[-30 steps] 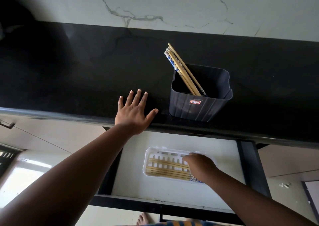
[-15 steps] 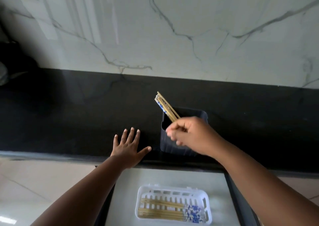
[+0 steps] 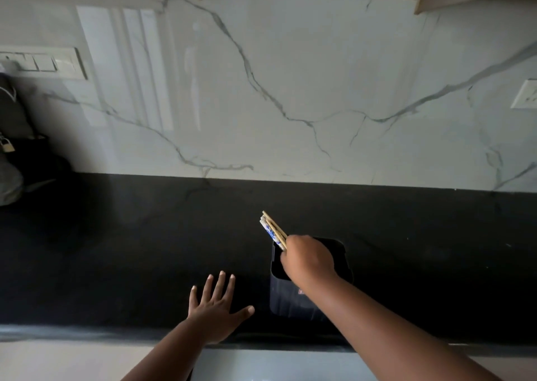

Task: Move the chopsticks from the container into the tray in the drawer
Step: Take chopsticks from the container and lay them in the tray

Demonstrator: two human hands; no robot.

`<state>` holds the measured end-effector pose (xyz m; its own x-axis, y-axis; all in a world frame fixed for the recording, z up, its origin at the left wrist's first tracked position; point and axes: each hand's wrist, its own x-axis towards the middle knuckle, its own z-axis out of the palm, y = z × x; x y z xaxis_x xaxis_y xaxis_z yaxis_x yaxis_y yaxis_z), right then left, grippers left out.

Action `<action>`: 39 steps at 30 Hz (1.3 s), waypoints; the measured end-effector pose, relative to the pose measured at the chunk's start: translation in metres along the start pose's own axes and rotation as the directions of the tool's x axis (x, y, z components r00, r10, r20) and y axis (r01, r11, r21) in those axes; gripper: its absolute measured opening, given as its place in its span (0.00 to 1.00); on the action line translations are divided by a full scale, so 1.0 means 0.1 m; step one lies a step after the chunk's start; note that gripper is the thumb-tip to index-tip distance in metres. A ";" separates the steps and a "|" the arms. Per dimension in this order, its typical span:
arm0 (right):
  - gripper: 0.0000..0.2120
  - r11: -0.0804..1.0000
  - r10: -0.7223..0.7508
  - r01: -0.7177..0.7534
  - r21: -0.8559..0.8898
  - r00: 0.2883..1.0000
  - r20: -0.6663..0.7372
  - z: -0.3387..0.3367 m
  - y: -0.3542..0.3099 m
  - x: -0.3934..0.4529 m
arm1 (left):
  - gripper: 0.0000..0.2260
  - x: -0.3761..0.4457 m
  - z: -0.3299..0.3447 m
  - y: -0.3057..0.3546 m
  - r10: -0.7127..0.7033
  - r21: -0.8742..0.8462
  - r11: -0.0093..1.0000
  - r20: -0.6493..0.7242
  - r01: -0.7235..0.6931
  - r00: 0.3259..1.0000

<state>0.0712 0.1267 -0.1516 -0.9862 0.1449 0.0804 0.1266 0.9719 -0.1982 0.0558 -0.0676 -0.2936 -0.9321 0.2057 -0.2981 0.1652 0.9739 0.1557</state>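
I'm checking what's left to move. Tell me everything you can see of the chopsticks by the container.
The chopsticks are a small bundle of thin, pale sticks that look like wood or bamboo, at least one with a blue and white patterned end. They lean up and to the left out of the dark container on the black counter. The right hand grips them at the container's mouth, hiding their lower parts. The exact count is unclear.
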 end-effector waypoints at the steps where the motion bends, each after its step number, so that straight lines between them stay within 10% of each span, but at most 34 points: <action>1: 0.11 1.000 0.003 -0.004 -0.009 1.000 -0.002 0.01 -0.01 0.00 | 0.42 0.00 0.00 0.00 -0.001 0.000 1.000 0.000 0.001 1.000; 11: 0.14 0.973 0.000 -0.003 0.229 1.000 0.017 -0.31 0.19 0.05 | 0.43 -0.02 -0.01 0.03 -0.017 0.000 1.000 -0.006 0.017 1.000; 19: 0.05 0.634 -0.041 -0.054 0.772 0.994 0.103 -1.15 0.45 0.21 | 0.45 -0.14 -0.27 0.11 -0.023 -0.009 1.000 0.047 0.023 0.999; 22: 0.07 0.546 -0.076 -0.029 0.837 0.994 0.084 -1.44 0.48 0.23 | 0.42 -0.23 -0.62 0.18 0.094 -0.030 0.994 -0.215 -0.103 0.972; 26: 0.09 0.464 -0.109 0.000 0.886 0.992 0.057 -1.62 0.42 0.23 | 0.27 -0.47 -1.30 0.35 0.495 0.273 0.844 -0.727 -0.461 0.477; 30: 0.08 0.421 -0.157 0.033 0.906 0.987 0.037 -1.63 0.30 0.22 | 0.22 -0.60 -1.78 0.64 0.759 0.620 0.581 -0.646 -0.527 0.076; 39: 0.07 0.403 -0.179 0.064 0.913 0.984 0.010 -1.55 0.19 0.20 | 0.10 -0.51 -2.05 0.73 0.920 0.862 0.276 -0.366 -0.425 -0.144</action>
<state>0.0704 0.1768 -0.0025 -0.9939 -0.0335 0.1051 -0.1100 0.2318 -0.9665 0.0495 -0.0270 -0.0740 0.1685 0.8308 0.5304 0.7199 0.2638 -0.6420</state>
